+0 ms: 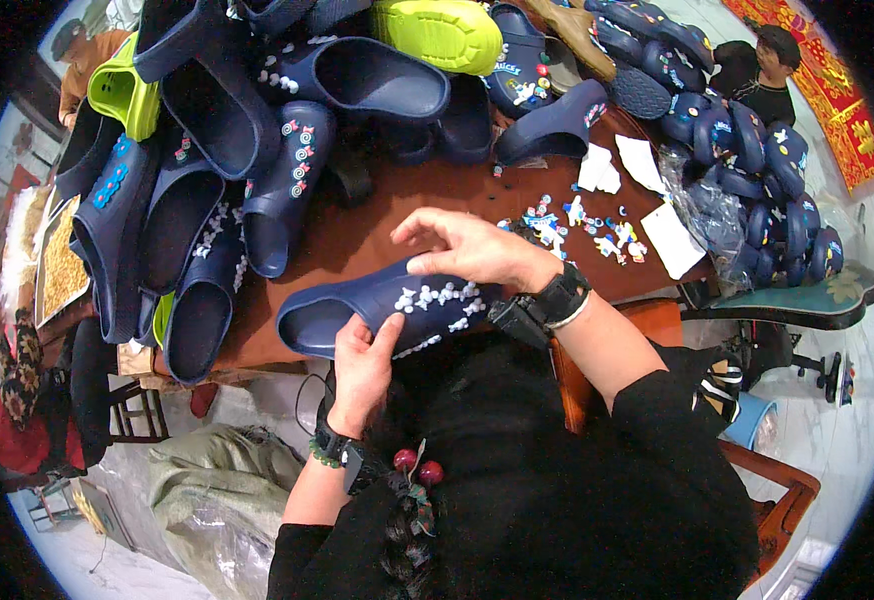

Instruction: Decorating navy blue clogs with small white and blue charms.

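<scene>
A navy blue clog lies across in front of me at the table's near edge, its heel opening to the left. Clusters of small white charms dot its upper. My left hand grips the near side of the clog, thumb on top beside the charms. Over the far side is my right hand, fingers apart and pointing left, the thumb close to or touching the upper. Nothing shows between its fingers. To the right, loose colourful charms are scattered on the brown tabletop.
Navy clogs crowd the left and far side, with a lime green clog among them. More decorated clogs are piled at right. White paper pieces lie near the charms. Two people are beyond the table.
</scene>
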